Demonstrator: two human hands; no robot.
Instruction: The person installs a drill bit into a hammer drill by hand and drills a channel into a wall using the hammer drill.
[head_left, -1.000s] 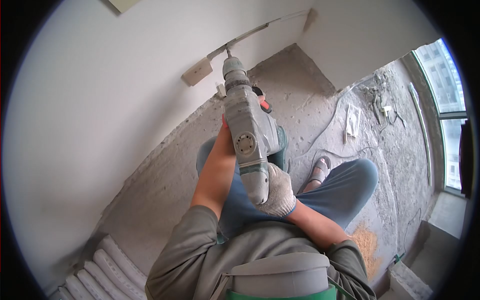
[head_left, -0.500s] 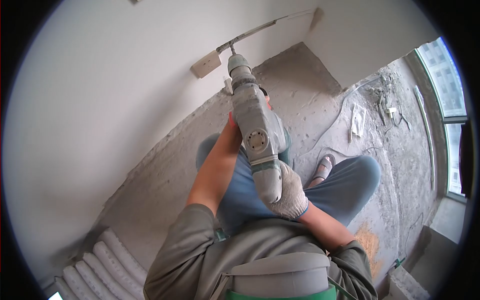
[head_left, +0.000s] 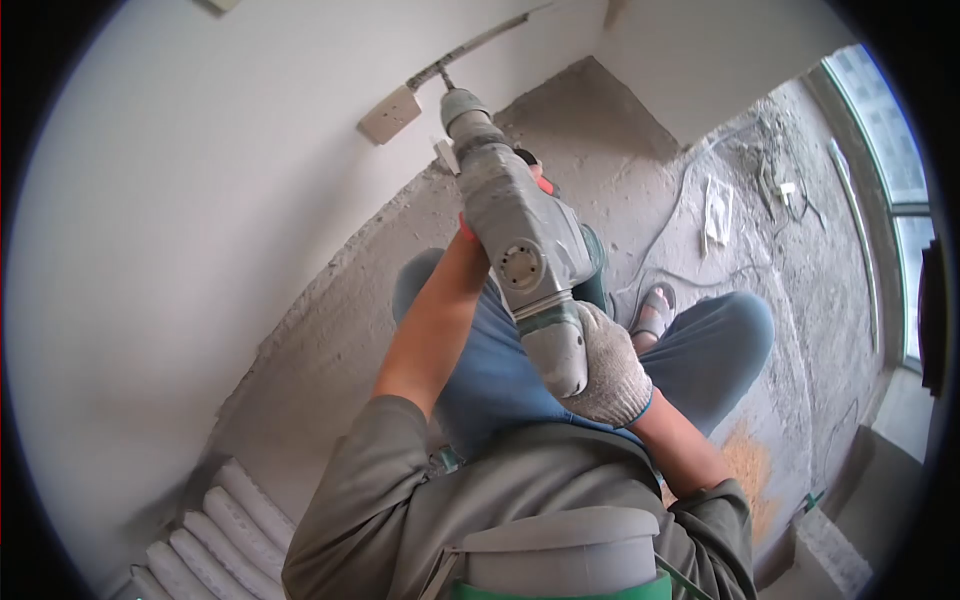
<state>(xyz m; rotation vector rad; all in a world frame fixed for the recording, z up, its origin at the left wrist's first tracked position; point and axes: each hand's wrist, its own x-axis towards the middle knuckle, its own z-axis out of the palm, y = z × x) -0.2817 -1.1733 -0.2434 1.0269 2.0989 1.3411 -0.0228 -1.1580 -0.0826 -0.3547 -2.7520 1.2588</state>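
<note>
The drill (head_left: 500,205) is up in front of the person, with its thin bit (head_left: 447,78) at the long groove (head_left: 485,38) in the white wall (head_left: 200,200). The tip is just beside the socket (head_left: 390,115), at the end of the groove that is nearest to it.

The back of the drill has just swung out, away from the wall, while the tip has stayed by the same part of the groove. So the drill now leans more to one side, and the bit seems to meet the wall at more of a slant. That may make it rub more on one edge of the groove.

The right hand (head_left: 610,370) wears a pale glove and is closed around the back grip. The left hand (head_left: 467,228) holds the drill from below, near the front. A bit of red shows on each side, but the drill hides most of its fingers.

A small white piece (head_left: 446,155) is at the foot of the wall, under the socket. The person sits low with bent knees, and one sandal (head_left: 655,310) shows on the rough floor (head_left: 340,330). Past it are a thin cord (head_left: 668,222) and a clear bag (head_left: 717,210). Fat white rolls (head_left: 228,525) are side by side near the wall, behind the left arm.
</note>
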